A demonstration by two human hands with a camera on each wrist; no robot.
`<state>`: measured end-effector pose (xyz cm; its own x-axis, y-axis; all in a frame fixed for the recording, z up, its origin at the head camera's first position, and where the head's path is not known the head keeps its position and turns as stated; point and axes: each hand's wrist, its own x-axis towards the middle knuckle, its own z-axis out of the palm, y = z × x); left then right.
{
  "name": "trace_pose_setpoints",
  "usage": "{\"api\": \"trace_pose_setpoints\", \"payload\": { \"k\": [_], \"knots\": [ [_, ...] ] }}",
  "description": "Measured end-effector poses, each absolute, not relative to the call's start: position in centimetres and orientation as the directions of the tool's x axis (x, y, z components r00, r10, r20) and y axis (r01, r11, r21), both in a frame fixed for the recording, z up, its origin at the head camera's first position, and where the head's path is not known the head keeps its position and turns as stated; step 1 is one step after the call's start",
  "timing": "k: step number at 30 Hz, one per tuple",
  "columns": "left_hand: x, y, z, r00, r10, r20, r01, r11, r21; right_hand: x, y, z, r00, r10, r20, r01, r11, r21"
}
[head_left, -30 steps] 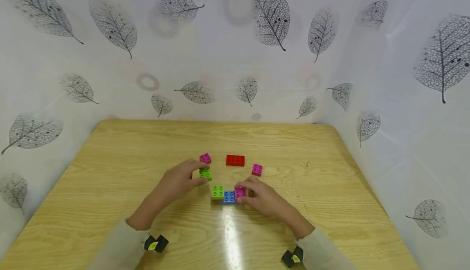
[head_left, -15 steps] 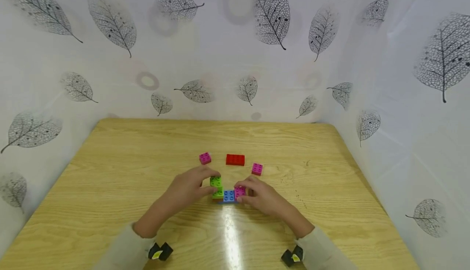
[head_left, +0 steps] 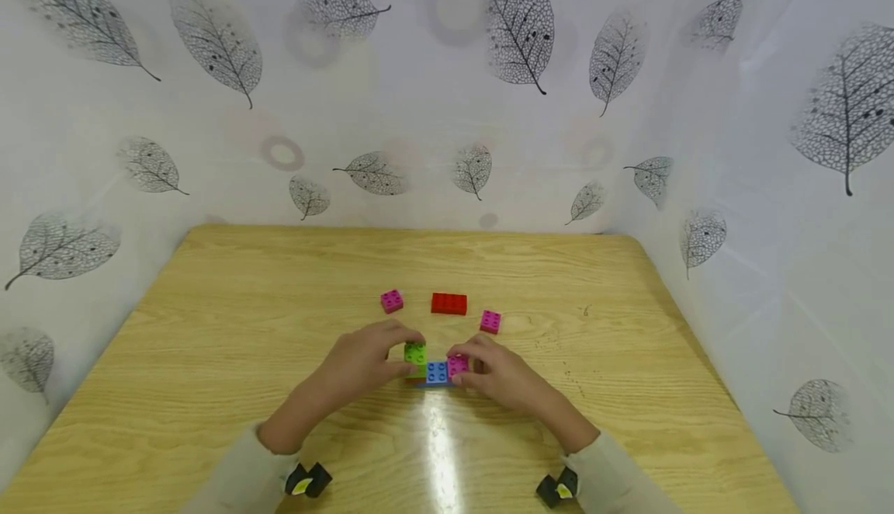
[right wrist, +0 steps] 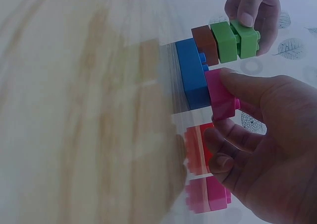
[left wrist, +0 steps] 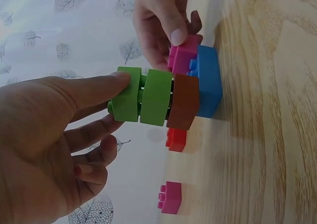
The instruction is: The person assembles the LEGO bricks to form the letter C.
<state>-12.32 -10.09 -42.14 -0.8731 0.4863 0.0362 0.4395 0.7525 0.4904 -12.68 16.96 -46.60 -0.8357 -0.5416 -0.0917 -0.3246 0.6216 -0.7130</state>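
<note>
My left hand pinches a light green toy brick between thumb and fingers. That brick sits over a second green brick, studs showing in the gap between them. Underneath is a brown brick, joined on one end of a long blue brick that lies on the table. My right hand grips a pink brick on the blue brick's other end. Blue studs show between the two sides in the head view.
Beyond the stack, a red brick lies on the wooden table. One pink brick is to its left and another pink brick to its right. A leaf-patterned white curtain stands behind the table.
My left hand has carried the green brick right and toward me, from beside the stack to above the other green brick. My right hand keeps its grip on the pink brick.
</note>
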Motion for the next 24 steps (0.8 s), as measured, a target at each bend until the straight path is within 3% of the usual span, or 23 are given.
{"api": "trace_pose_setpoints", "payload": {
  "k": [15, 24],
  "knots": [
    [-12.35, -10.03, -42.37, -0.851, 0.520, 0.076, 0.482, 0.715, 0.507, -12.69, 17.03, -46.71, -0.840, -0.534, -0.089, -0.320, 0.622, -0.715],
    [-12.37, -9.86, -42.58, -0.865, 0.501, 0.040, 0.435, 0.706, 0.559, -12.70, 17.01, -46.69, -0.837, -0.540, -0.083, -0.322, 0.611, -0.723]
  ]
}}
